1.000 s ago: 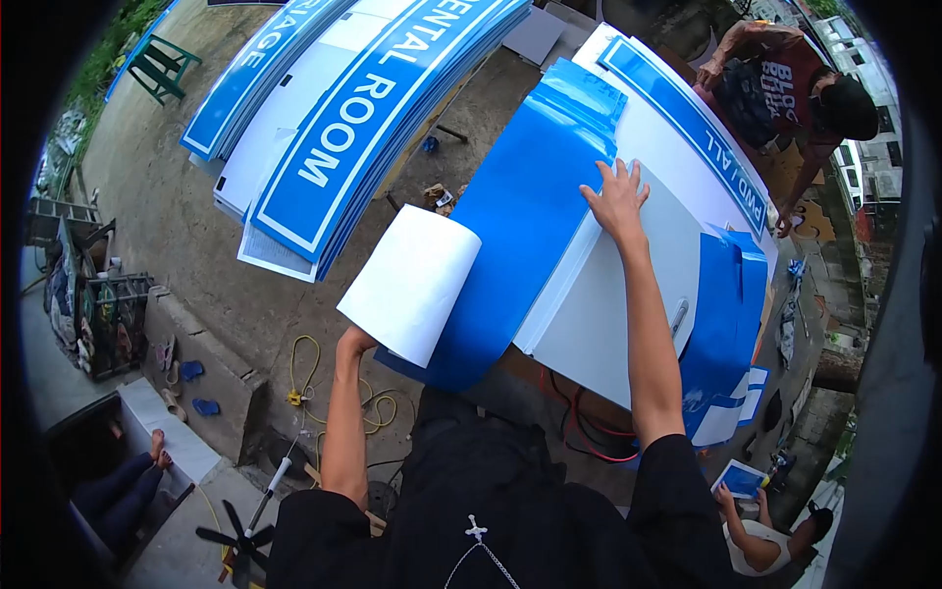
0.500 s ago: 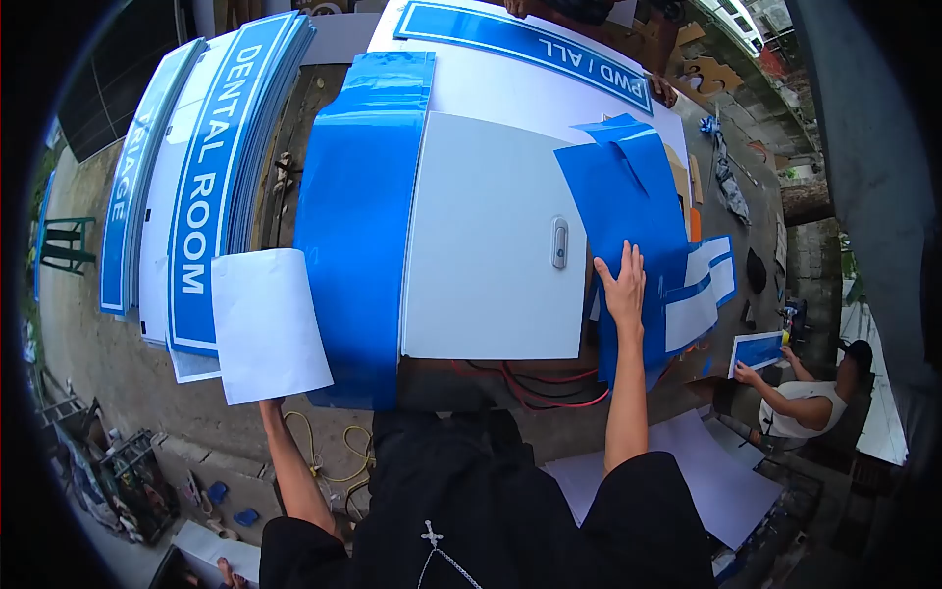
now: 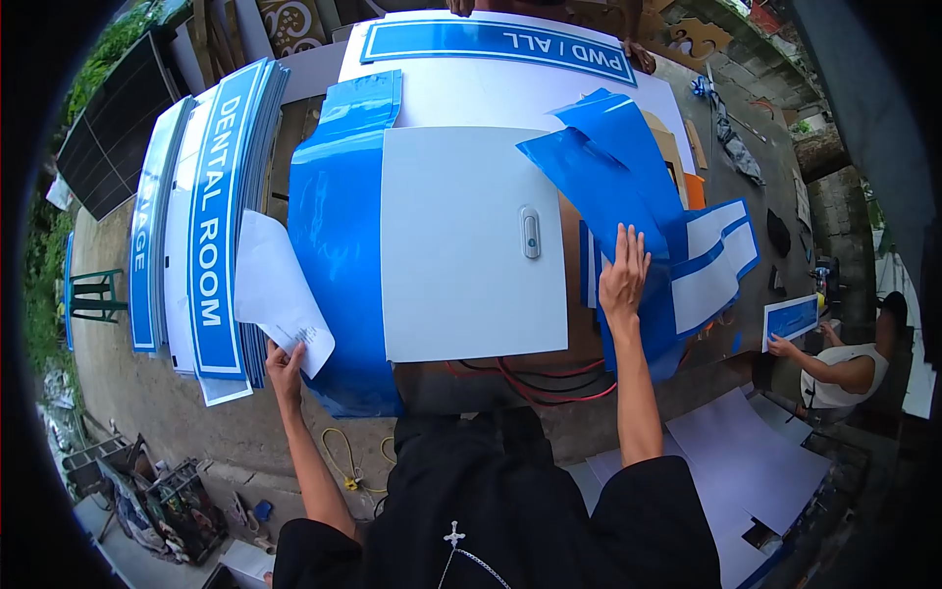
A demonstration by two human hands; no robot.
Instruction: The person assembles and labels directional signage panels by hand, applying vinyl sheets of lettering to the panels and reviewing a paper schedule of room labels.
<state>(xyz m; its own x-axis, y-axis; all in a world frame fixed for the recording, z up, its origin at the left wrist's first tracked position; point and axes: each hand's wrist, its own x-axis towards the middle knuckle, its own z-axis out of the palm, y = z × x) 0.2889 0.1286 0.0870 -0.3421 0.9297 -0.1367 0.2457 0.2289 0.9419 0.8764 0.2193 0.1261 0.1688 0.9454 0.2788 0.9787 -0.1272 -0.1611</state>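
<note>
My left hand (image 3: pixel 285 371) grips the lower edge of a white sheet of paper (image 3: pixel 275 280), which curls and shows small print near its bottom corner. The paper overlaps the stack of DENTAL ROOM signs (image 3: pixel 208 216) and a blue glossy sheet (image 3: pixel 339 226). Lying flat with fingers stretched, my right hand (image 3: pixel 625 275) rests on creased blue sheeting (image 3: pixel 643 196). Between the hands is a light grey panel (image 3: pixel 461 245) with a metal latch (image 3: pixel 531 232) near its right side. White-and-blue sheet pieces (image 3: pixel 711 265) stick out right of my right hand.
Across the table a PWD / ALL sign (image 3: pixel 500 49) lies on a white board, with another person's hand (image 3: pixel 640 56) at its end. On the right, a seated person (image 3: pixel 844 373) holds a small blue sign (image 3: pixel 791 321). Red and black cables (image 3: pixel 530 388) hang under the panel.
The paper in my left hand has turned and curled, so the fingers now show at its edge. My right hand stays on the blue sheeting. The whole view has shifted slightly.
</note>
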